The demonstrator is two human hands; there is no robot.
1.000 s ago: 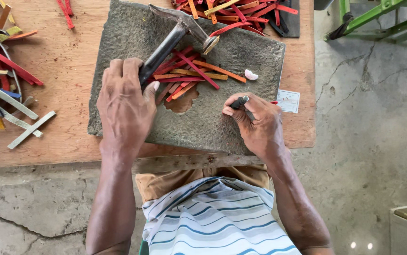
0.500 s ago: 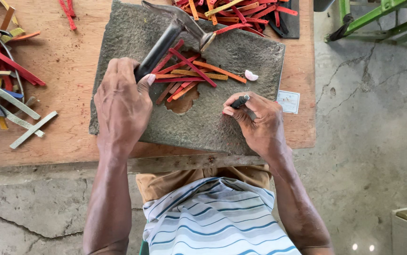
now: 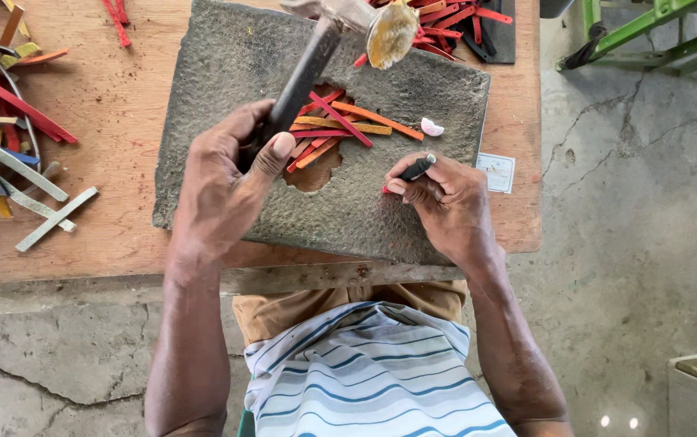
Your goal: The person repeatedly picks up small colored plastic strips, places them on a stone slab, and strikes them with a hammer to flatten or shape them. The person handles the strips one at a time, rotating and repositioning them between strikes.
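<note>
Gripping hammer (image 3: 316, 57) – punch (image 3: 415, 169) rt.

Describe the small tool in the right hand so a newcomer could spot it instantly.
Start at the grey stone slab on the wooden board. Near its lower right part, the right hand pinches a short dark punch with its tip on the slab. Unlike the flat red and orange strips lying loose beside it, it is black, round and held, and far smaller than the hammer in the left hand.

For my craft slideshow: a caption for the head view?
Left hand raises hammer over stone slab; right hand steadies punch.
</note>
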